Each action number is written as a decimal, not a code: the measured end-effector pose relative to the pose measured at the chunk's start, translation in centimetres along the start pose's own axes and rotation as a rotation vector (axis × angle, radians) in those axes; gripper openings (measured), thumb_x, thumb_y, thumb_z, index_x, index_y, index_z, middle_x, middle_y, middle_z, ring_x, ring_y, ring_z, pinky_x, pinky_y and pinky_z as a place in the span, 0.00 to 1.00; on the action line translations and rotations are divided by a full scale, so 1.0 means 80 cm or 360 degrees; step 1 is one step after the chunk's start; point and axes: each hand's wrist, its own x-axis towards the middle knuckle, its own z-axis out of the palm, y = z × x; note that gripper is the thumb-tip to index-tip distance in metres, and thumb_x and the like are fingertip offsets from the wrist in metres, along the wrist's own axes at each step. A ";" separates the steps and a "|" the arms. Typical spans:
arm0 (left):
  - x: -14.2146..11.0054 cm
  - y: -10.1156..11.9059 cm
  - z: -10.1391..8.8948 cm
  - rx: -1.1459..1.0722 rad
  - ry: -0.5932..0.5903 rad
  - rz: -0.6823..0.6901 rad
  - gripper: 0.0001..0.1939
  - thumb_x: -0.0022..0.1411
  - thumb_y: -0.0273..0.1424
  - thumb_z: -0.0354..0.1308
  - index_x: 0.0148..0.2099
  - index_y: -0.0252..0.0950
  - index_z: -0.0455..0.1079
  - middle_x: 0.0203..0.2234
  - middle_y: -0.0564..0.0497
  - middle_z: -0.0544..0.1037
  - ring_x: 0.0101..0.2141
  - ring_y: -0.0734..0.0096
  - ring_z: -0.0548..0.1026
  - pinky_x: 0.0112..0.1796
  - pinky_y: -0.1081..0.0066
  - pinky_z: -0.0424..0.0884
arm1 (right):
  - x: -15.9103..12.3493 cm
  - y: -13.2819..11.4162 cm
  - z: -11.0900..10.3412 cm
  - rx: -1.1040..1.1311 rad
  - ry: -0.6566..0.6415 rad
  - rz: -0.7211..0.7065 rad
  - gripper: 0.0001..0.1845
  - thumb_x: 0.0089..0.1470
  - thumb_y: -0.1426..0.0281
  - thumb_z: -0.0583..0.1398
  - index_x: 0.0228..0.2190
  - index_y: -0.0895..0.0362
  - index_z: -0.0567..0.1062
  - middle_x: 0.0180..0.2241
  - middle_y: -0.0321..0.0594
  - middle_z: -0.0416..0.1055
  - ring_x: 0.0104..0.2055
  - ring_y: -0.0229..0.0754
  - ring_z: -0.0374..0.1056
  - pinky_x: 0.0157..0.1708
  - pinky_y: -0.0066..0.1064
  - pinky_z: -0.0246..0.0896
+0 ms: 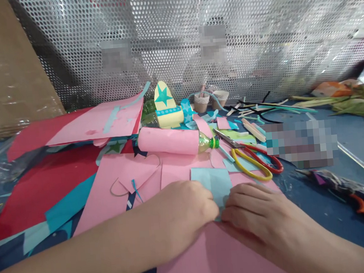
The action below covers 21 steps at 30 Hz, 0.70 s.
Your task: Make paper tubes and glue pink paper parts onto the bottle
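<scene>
Head view: light-blue paper [215,183] — on pink sheet [230,252], long axis seemingly pointing away, between left hand [187,205] and right hand [259,212], both touching its near end — pinching or pressing, cannot tell.

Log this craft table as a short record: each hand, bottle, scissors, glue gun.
Left hand: fingers curled at light blue paper
Right hand: fingers at the same paper
Bottle: pink-wrapped, lying down, green cap pointing right
Scissors: yellow and red handles, beside the cap
Glue gun: orange trigger, right of both hands
</scene>
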 end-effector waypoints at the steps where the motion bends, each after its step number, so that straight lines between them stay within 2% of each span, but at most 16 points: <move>1: -0.001 -0.001 -0.002 -0.0026 -0.0005 0.0005 0.12 0.58 0.20 0.57 0.23 0.36 0.65 0.21 0.55 0.71 0.25 0.73 0.69 0.26 0.71 0.60 | 0.000 0.001 0.001 0.0006 -0.0013 0.0011 0.13 0.64 0.74 0.53 0.30 0.57 0.75 0.25 0.37 0.72 0.31 0.40 0.69 0.31 0.33 0.62; 6: 0.000 -0.002 -0.012 -0.0215 -0.0027 -0.0044 0.10 0.61 0.21 0.56 0.27 0.35 0.69 0.24 0.56 0.71 0.26 0.74 0.69 0.27 0.73 0.60 | 0.000 0.002 0.000 0.0002 -0.0061 0.0036 0.14 0.65 0.73 0.52 0.30 0.57 0.75 0.26 0.38 0.73 0.31 0.40 0.68 0.31 0.33 0.63; 10: 0.002 0.000 -0.015 -0.0146 -0.0098 -0.0031 0.13 0.61 0.19 0.52 0.26 0.35 0.68 0.23 0.54 0.71 0.26 0.74 0.69 0.27 0.73 0.59 | 0.001 0.002 0.000 -0.0076 -0.0084 0.0006 0.16 0.66 0.74 0.51 0.30 0.58 0.75 0.25 0.38 0.72 0.30 0.41 0.68 0.31 0.34 0.62; 14: 0.001 0.000 -0.014 -0.0183 -0.0088 -0.0035 0.14 0.63 0.19 0.49 0.27 0.35 0.68 0.24 0.54 0.73 0.27 0.73 0.71 0.29 0.73 0.61 | 0.001 0.002 0.001 -0.0115 -0.0089 0.0021 0.17 0.66 0.73 0.50 0.28 0.58 0.73 0.25 0.38 0.72 0.30 0.40 0.67 0.31 0.33 0.62; 18: 0.002 -0.001 -0.012 -0.0204 -0.0107 -0.0096 0.11 0.59 0.18 0.53 0.26 0.35 0.68 0.23 0.55 0.72 0.27 0.73 0.70 0.29 0.74 0.61 | 0.001 0.004 -0.006 0.0094 -0.0159 0.0147 0.14 0.65 0.71 0.52 0.29 0.57 0.73 0.27 0.36 0.73 0.32 0.39 0.68 0.34 0.33 0.62; 21: 0.004 -0.002 -0.013 -0.0263 -0.0124 -0.0163 0.10 0.57 0.17 0.54 0.26 0.35 0.69 0.23 0.56 0.72 0.27 0.74 0.71 0.28 0.75 0.61 | 0.000 0.005 -0.013 0.0184 -0.0234 0.0192 0.11 0.63 0.72 0.54 0.30 0.56 0.73 0.27 0.35 0.74 0.33 0.39 0.69 0.35 0.33 0.62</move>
